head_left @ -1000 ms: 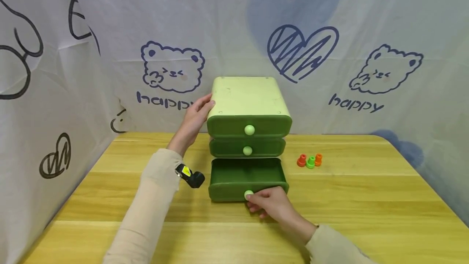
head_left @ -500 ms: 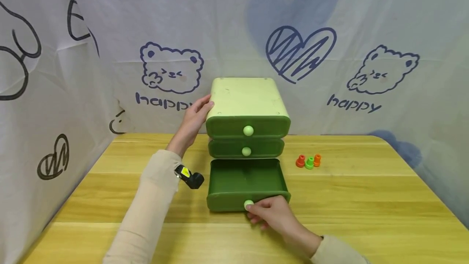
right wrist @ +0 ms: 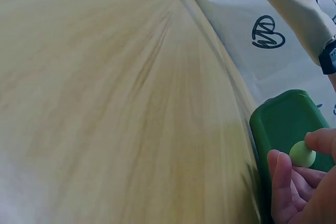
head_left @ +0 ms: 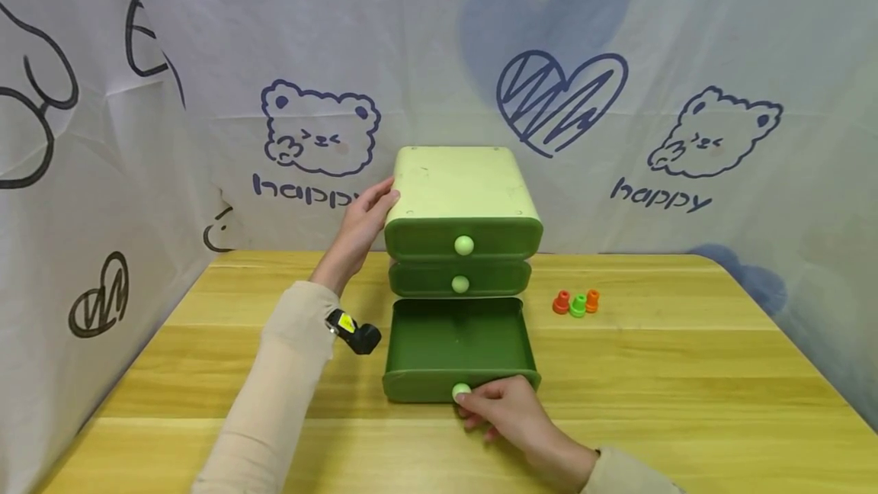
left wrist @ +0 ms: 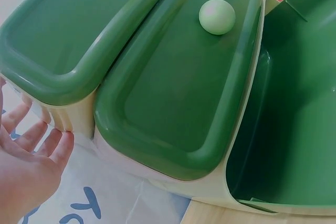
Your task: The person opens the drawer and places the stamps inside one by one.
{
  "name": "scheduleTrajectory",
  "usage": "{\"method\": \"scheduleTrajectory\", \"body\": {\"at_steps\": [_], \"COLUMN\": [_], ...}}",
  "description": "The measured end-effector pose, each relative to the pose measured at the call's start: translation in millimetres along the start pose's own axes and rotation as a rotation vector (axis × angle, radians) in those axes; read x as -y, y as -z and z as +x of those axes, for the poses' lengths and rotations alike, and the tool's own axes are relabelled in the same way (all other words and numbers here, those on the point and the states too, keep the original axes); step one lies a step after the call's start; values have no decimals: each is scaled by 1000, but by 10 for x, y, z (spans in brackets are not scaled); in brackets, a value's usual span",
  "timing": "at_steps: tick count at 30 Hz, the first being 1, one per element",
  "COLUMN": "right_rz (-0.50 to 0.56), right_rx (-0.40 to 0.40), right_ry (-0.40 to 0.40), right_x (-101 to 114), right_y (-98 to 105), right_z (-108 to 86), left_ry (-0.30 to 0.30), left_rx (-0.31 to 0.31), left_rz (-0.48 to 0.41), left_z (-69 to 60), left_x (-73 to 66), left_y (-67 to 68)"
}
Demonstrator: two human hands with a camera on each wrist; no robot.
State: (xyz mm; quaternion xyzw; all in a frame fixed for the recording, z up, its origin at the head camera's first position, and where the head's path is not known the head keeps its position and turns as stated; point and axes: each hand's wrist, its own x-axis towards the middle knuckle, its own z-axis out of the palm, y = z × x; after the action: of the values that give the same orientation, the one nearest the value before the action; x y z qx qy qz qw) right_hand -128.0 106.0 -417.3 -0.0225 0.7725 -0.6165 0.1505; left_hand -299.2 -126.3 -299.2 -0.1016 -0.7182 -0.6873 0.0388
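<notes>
A light-green cabinet (head_left: 459, 181) with three dark-green drawers stands at the back of the table. Its bottom drawer (head_left: 456, 338) is pulled out and shows an empty green inside; the top drawer (head_left: 425, 238) and middle drawer (head_left: 421, 278) are closed. My right hand (head_left: 517, 418) pinches the round knob (right wrist: 302, 154) of the bottom drawer between thumb and fingers. Against the cabinet's left side rests my left hand (head_left: 357, 231), its fingers fairly straight, as the left wrist view also shows at the side wall (left wrist: 79, 116).
To the right of the cabinet, a red piece (head_left: 562, 302), a green piece (head_left: 578, 306) and an orange piece (head_left: 592, 301) stand close together on the wooden table (head_left: 686, 372). A printed white cloth (head_left: 439, 44) hangs behind and at the left.
The bottom drawer has slid farther out toward me, with my right hand on its knob. My left hand has stayed at the cabinet's side.
</notes>
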Motion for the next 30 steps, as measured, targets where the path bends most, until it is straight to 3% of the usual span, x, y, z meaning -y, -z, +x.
{"method": "scheduleTrajectory", "body": {"at_steps": [21, 30], "right_rz": [-26, -108], "right_rx": [77, 156], "right_ry": [8, 48], "right_x": [-50, 122], "right_y": [118, 314], "right_z": [-94, -203], "left_ry": [2, -5], "left_rx": [3, 11], "left_rz": [9, -4], "left_z": [-21, -12], "left_x": [-1, -9], "left_y": [28, 16]}}
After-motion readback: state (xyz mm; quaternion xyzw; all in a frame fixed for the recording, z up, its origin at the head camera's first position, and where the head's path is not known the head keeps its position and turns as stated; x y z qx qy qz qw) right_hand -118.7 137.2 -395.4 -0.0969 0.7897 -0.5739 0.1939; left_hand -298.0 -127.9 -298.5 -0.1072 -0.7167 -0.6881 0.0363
